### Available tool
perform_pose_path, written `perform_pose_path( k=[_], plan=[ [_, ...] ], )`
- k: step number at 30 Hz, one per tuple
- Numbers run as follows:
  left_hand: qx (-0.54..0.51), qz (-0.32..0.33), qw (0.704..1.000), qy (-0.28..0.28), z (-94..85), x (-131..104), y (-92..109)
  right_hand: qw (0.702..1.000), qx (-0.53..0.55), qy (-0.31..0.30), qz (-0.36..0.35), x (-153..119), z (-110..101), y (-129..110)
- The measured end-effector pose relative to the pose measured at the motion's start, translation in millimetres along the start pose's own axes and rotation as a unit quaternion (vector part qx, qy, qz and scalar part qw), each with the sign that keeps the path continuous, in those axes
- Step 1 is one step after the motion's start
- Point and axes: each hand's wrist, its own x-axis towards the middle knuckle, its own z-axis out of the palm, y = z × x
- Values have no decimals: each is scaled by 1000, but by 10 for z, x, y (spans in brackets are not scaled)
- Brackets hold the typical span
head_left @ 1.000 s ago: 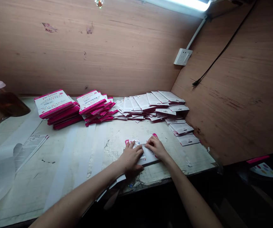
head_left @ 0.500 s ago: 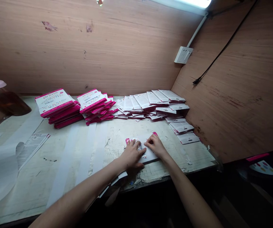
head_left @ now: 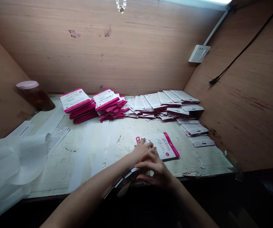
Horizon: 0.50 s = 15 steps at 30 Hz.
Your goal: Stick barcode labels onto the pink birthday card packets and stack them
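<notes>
A white packet with pink edges (head_left: 167,146) lies flat near the table's front edge, its printed face up. My left hand (head_left: 143,150) rests on its left part with the fingers spread. Crossing close over the left wrist, my right hand (head_left: 154,167) has its fingers apart and curved, and nothing shows between them. Below the hands, a few white pieces (head_left: 126,174) stick out at the table edge, partly hidden by the left forearm.
Two stacks of pink-edged packets (head_left: 79,106) (head_left: 107,104) stand at the back. Rows of white packets (head_left: 150,100) run right to the corner. At left are a lidded jar (head_left: 37,98) and a translucent sheet (head_left: 19,158). A black cable (head_left: 243,49) hangs at right.
My right hand has moved from the packet's upper side down and left, next to my left wrist, uncovering the packet's right side. The view has shifted left.
</notes>
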Motion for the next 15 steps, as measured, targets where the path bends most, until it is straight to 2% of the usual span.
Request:
perform_pose_path(
  k=[2,5,9,15],
  plan=[
    [-3,-5,1000,3,13,2,-4,998,-47,27,-31,-54,122,-178],
    [-10,-2,1000,11,6,-27,7,993,-92,54,-58,-211,242,-281],
    [-19,6,1000,14,-27,-75,35,990,-93,62,-81,-389,276,-262],
    [-24,-1,1000,17,-54,-82,46,991,-64,68,-94,-444,287,-101]
  ],
)
